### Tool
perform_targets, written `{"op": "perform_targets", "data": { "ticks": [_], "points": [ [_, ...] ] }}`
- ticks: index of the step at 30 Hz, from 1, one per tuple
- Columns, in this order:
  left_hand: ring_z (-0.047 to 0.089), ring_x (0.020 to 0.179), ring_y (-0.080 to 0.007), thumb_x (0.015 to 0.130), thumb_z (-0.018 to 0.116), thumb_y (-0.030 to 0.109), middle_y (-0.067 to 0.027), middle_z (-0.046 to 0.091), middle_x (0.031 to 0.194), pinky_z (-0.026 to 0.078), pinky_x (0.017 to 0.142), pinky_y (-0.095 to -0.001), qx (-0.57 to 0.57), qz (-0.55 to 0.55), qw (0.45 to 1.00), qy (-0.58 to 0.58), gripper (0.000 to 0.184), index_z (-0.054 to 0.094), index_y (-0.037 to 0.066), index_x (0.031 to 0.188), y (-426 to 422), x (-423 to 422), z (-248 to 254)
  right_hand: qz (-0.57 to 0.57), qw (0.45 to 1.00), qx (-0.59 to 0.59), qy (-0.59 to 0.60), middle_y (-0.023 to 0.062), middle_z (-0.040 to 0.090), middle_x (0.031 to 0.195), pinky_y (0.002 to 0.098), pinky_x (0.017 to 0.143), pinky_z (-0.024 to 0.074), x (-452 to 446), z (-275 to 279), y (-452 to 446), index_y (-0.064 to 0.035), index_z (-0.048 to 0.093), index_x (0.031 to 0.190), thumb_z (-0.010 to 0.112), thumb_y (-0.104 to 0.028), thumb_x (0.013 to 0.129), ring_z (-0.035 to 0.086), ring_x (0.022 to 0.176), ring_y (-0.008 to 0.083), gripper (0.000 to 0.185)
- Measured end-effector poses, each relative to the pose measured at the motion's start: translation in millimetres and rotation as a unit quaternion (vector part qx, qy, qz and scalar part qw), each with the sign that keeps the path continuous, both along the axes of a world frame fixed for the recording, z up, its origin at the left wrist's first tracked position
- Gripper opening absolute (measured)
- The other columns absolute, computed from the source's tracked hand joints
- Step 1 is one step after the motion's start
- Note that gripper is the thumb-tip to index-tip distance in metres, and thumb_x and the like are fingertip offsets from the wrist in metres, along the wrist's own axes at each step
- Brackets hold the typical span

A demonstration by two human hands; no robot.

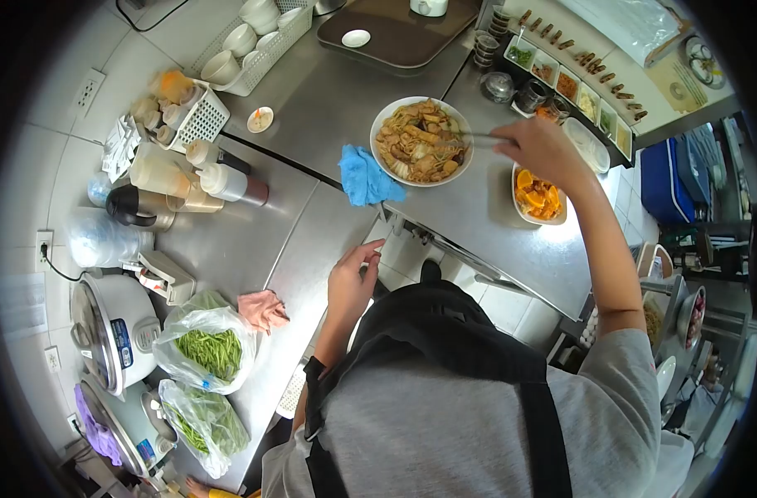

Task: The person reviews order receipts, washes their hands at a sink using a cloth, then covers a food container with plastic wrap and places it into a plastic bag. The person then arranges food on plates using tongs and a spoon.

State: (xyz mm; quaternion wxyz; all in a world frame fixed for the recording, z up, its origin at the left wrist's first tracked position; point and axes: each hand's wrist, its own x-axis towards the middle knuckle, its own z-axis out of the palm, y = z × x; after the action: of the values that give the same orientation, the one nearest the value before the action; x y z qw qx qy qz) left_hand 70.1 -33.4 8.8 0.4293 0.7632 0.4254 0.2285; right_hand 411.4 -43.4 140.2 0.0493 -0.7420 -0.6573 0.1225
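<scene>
Gripping a metal utensil (480, 139) tightly in the right hand (534, 148), with left hand (353, 278) loosely curled, seemingly empty. Best to turn noodles (418, 143) gently, well inside the bowl (392, 109), near the worktop's (528, 257) front edge.

Steel counter (316, 108) | bowl of noodles (461, 166) | blue cloth (366, 176) | orange-filled dish (537, 222) | brown tray (445, 41) | pink cloth (262, 310) | bagged greens (208, 353)

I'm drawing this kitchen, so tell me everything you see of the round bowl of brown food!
The bowl is white and smooth, perhaps ceramic. It stands upright on the metal counter, nearly full of brown food, maybe noodles. The right hand holds a blurred utensil over its right side; a blue cloth lies beside it.
</scene>
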Motion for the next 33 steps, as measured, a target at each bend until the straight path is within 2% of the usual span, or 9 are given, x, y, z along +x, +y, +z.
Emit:
{"op": "perform_targets", "data": {
  "ticks": [3,6,10,18,21,24,27,30,33],
  "points": [
    [0.064,0.078,-0.0212,0.084,0.059,0.002,-0.0107,0.065,0.087,0.048,0.068,-0.0315,0.013,-0.015,1.000,-0.017,0.026,0.065,0.009,0.108,-1.1,5.1,-2.8,-0.033,0.997,0.054,-0.042,0.0176,0.065,0.078,0.0450,0.070,0.0511,19.1,-17.9,31.2,-0.0121,0.070,0.095,0.060,-0.028,0.083,0.063,0.077,0.0362,0.022],
    [0.064,0.076,-0.0218,0.084,0.059,0.002,-0.0101,0.064,0.086,0.048,0.065,-0.0324,0.018,-0.030,0.999,-0.027,0.026,0.065,0.009,0.108,-4.5,8.1,-5.1,-0.060,0.990,0.126,-0.016,0.0182,0.065,0.079,0.0450,0.070,0.0511,47.7,-80.8,68.5,-0.0104,0.070,0.093,0.057,-0.028,0.084,0.063,0.080,0.0360,0.024],
    [0.064,0.076,-0.0219,0.083,0.058,0.001,-0.0105,0.064,0.086,0.048,0.065,-0.0322,0.024,-0.027,0.999,-0.037,0.026,0.064,0.009,0.108,-8.2,6.1,-6.6,-0.008,0.998,0.069,-0.010,0.0181,0.065,0.081,0.0459,0.071,0.0505,37.6,-97.8,69.0,-0.0098,0.070,0.092,0.055,-0.028,0.085,0.063,0.081,0.0365,0.024],
    [0.064,0.076,-0.0230,0.084,0.058,0.002,-0.0116,0.065,0.086,0.048,0.066,-0.0322,0.001,0.018,1.000,-0.012,0.027,0.064,0.009,0.109,-16.3,-6.7,-8.1,-0.083,0.994,0.055,0.044,0.0177,0.065,0.082,0.0442,0.071,0.0493,11.2,-71.9,32.1,-0.0101,0.069,0.094,0.056,-0.027,0.086,0.063,0.079,0.0358,0.023],
    [0.064,0.076,-0.0228,0.084,0.058,0.003,-0.0113,0.064,0.087,0.048,0.066,-0.0323,0.016,0.018,1.000,-0.003,0.026,0.065,0.009,0.108,-15.0,-7.0,-11.7,-0.038,0.996,0.074,0.012,0.0191,0.064,0.081,0.0431,0.070,0.0487,7.2,-49.0,36.2,-0.0095,0.068,0.102,0.056,-0.026,0.087,0.062,0.076,0.0367,0.025],
    [0.064,0.076,-0.0225,0.084,0.058,0.004,-0.0107,0.064,0.087,0.048,0.065,-0.0320,0.019,0.010,1.000,-0.002,0.025,0.065,0.009,0.108,-14.1,-1.9,-10.1,-0.008,0.991,0.135,0.009,0.0181,0.065,0.081,0.0433,0.070,0.0491,-0.2,-65.7,55.6,-0.0093,0.068,0.103,0.057,-0.027,0.087,0.062,0.078,0.0355,0.026],
    [0.064,0.076,-0.0220,0.085,0.058,0.005,-0.0100,0.064,0.087,0.048,0.064,-0.0314,0.023,0.001,1.000,-0.014,0.024,0.065,0.010,0.108,-15.8,5.0,-10.2,0.016,0.997,0.077,-0.024,0.0181,0.066,0.084,0.0451,0.071,0.0497,-1.4,-87.3,66.8,-0.0083,0.068,0.097,0.056,-0.030,0.086,0.063,0.080,0.0356,0.028],
    [0.063,0.076,-0.0216,0.085,0.058,0.005,-0.0094,0.064,0.087,0.048,0.064,-0.0314,0.025,0.008,0.999,-0.021,0.024,0.065,0.011,0.107,-16.3,6.5,-8.1,-0.009,0.996,0.094,-0.002,0.0185,0.065,0.086,0.0454,0.070,0.0491,-2.8,-73.8,42.2,-0.0075,0.067,0.099,0.055,-0.030,0.087,0.062,0.077,0.0361,0.028],
    [0.063,0.075,-0.0215,0.085,0.058,0.006,-0.0092,0.064,0.087,0.048,0.064,-0.0317,0.016,0.031,0.999,0.001,0.024,0.066,0.011,0.107,-24.1,4.0,-6.4,-0.003,0.991,0.123,0.043,0.0175,0.064,0.086,0.0426,0.069,0.0479,-14.0,-56.5,7.3,-0.0092,0.064,0.111,0.057,-0.025,0.087,0.061,0.078,0.0351,0.030]
  ]
}}
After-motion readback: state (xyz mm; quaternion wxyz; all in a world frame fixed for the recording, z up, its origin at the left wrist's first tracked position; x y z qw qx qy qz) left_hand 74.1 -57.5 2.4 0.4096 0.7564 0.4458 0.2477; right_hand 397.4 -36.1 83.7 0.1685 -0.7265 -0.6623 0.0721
